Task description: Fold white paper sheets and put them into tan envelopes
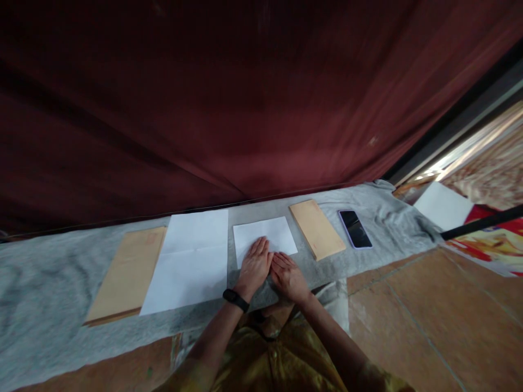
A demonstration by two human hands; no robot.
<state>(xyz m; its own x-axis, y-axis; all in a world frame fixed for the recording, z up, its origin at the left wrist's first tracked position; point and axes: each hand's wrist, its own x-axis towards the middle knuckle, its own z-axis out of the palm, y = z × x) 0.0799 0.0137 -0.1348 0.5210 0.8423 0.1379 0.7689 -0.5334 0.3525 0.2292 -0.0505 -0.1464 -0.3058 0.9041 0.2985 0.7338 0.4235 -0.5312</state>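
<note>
A folded white sheet of paper (281, 234) lies on the grey cloth in front of me. My left hand (255, 263) rests flat on it, fingers stretched out and close together, with a black band on the wrist. Beside it my right hand (287, 275) presses on the sheet's near edge, fingers extended, its fingertips meeting the left hand. Left of the folded sheet are larger white sheets (196, 261) with a crease across the middle. To the right lies a small stack of brown envelopes (317, 228).
Another stack of brown envelopes (126, 272) sits at the far left of the grey cloth (44, 283). A phone (355, 229) with a purple edge lies right of the envelopes. A dark red curtain (245, 109) hangs behind. Tiled floor (408, 310) shows at right.
</note>
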